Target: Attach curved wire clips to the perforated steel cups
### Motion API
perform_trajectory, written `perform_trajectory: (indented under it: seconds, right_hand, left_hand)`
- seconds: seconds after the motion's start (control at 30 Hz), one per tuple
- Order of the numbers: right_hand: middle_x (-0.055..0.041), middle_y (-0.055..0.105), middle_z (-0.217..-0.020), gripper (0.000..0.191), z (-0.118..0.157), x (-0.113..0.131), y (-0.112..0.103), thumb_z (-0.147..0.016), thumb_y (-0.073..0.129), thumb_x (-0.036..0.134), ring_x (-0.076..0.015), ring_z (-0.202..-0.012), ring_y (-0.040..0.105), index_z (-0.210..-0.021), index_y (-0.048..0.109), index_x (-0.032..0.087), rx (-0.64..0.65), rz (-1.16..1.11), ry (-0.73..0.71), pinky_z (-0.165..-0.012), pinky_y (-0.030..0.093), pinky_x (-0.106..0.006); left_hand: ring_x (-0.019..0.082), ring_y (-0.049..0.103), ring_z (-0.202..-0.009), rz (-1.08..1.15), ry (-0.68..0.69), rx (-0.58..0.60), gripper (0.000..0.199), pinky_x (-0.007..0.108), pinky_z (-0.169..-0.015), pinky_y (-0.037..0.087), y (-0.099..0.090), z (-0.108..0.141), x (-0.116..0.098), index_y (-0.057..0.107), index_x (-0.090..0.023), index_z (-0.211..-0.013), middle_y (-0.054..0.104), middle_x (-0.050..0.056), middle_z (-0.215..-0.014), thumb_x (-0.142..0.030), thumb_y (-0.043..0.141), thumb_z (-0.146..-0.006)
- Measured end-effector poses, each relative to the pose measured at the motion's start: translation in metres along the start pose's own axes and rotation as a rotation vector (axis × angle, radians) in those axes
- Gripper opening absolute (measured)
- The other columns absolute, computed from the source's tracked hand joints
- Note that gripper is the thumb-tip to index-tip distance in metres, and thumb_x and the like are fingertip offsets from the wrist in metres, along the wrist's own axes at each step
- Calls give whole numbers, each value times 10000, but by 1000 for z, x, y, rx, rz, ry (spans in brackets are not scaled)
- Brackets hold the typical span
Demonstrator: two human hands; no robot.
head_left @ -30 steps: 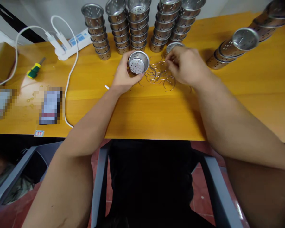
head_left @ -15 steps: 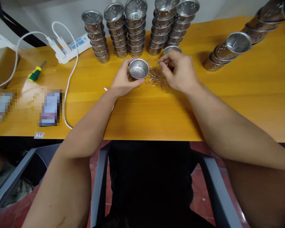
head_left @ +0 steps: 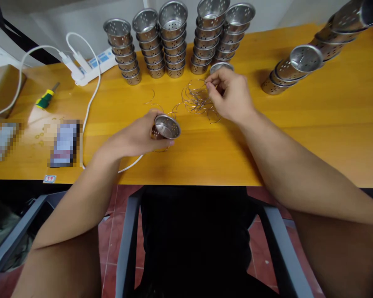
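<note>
A perforated metal cup (head_left: 168, 126) is gripped in my left hand (head_left: 139, 134), tilted a little to the right above the table's front half. My right hand (head_left: 231, 93) pinches a thin wire ring (head_left: 196, 81) by its end, over a loose pile of wire rings (head_left: 196, 101). A few more bent wires lie left of the pile and by the held cup. Just behind my right hand stands another metal cup (head_left: 221, 67), partly hidden by the fingers.
Several stacks of perforated cups (head_left: 173, 41) stand along the wall. More cup stacks (head_left: 306, 58) lean at the right. At left are a power strip (head_left: 95, 68) with white cables, a screwdriver (head_left: 46, 98), a phone (head_left: 64, 144) and a cardboard box (head_left: 3, 89).
My left hand has moved left and toward me with the cup, which now tilts more. The wire pile shows more fully. My right hand keeps its pinch in nearly the same place.
</note>
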State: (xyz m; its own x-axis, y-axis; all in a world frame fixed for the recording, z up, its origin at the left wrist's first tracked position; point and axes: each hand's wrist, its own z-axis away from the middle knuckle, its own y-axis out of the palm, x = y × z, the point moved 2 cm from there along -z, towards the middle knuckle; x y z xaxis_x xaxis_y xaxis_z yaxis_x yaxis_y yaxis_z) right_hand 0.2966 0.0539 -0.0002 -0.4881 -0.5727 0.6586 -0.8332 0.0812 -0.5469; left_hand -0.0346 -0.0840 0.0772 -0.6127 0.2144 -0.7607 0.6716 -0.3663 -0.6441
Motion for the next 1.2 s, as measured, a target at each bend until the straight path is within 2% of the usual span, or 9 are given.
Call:
perform_trajectory:
  seconds: [0.13, 0.23, 0.4, 0.6, 0.77, 0.87, 1.03, 1.13, 1.2]
  right_hand:
    - [-126, 878, -1133, 600, 0, 1, 1, -1239, 747, 940, -369, -974, 794, -1238, 814, 344, -18, 39, -8, -962, 718, -594]
    - [-120, 874, -1121, 570, 1, 0, 3, -1221, 794, 914, -400, -968, 832, -1236, 831, 345, -24, 59, -15, -952, 739, -617]
    - [-121, 877, -1122, 519, 1, -5, 7, -1261, 779, 842, -390, -927, 843, -1255, 848, 328, -21, 56, -27, -966, 759, -627]
    - [-110, 852, -1096, 473, 2, -7, 9, -1283, 771, 788, -374, -924, 823, -1266, 846, 321, -37, 36, -31, -943, 744, -589]
    - [-104, 853, -1099, 473, 2, -8, 10, -1268, 810, 790, -367, -946, 828, -1291, 839, 318, -17, 31, -15, -944, 750, -571]
    - [-106, 852, -1125, 469, 2, -10, 12, -1273, 812, 785, -368, -967, 835, -1317, 848, 319, -4, 25, -10, -961, 757, -576]
    - [-102, 839, -1089, 549, 1, -10, 14, -1281, 739, 861, -356, -913, 810, -1272, 846, 322, -25, -4, -20, -931, 764, -581]
    - [-98, 829, -1069, 625, 1, -10, 14, -1250, 728, 945, -357, -919, 800, -1271, 837, 330, -23, -16, -13, -925, 760, -571]
    - [-97, 817, -1054, 653, 1, -10, 14, -1228, 727, 978, -357, -910, 786, -1259, 830, 334, -33, -21, -8, -914, 751, -568]
  left_hand:
    - [300, 890, -1116, 89, 49, -269, 653, 478, -978, 732, 23, 41, 29, 677, -275, -1428, 907, 87, -1306, -502, 1010, -915]
    - [331, 908, -1171, 38, -4, -337, 629, 530, -1031, 772, 21, 60, 55, 642, -302, -1442, 900, 94, -1334, -540, 963, -956]
    - [560, 845, -1378, -192, -148, -460, 916, 899, -1239, 685, -20, 49, 115, 546, -198, -1531, 796, 299, -1502, -701, 926, -866]
    - [543, 822, -1525, -281, -90, -559, 903, 845, -1380, 664, -75, 4, 166, 516, -247, -1515, 785, 277, -1619, -595, 965, -813]
    - [490, 834, -1480, -349, -237, -649, 793, 798, -1370, 656, -111, -25, 178, 534, -261, -1393, 819, 211, -1529, -528, 1034, -838]
    - [354, 786, -1420, -345, -300, -678, 858, 732, -1372, 612, -125, -36, 189, 504, -201, -1482, 785, 142, -1492, -584, 1030, -923]
    - [174, 622, -1250, -189, -164, -822, 1134, 614, -1373, 546, -142, -56, 195, 503, -262, -1335, 634, -25, -1329, -904, 1184, -695]
    - [156, 584, -1274, -104, 63, -903, 1273, 536, -1330, 530, -143, -73, 170, 487, -276, -1363, 647, -52, -1358, -1252, 938, -682]
    - [195, 581, -1371, -50, 139, -798, 1189, 526, -1290, 515, -126, -86, 144, 491, -284, -1460, 683, -27, -1391, -1315, 635, -884]
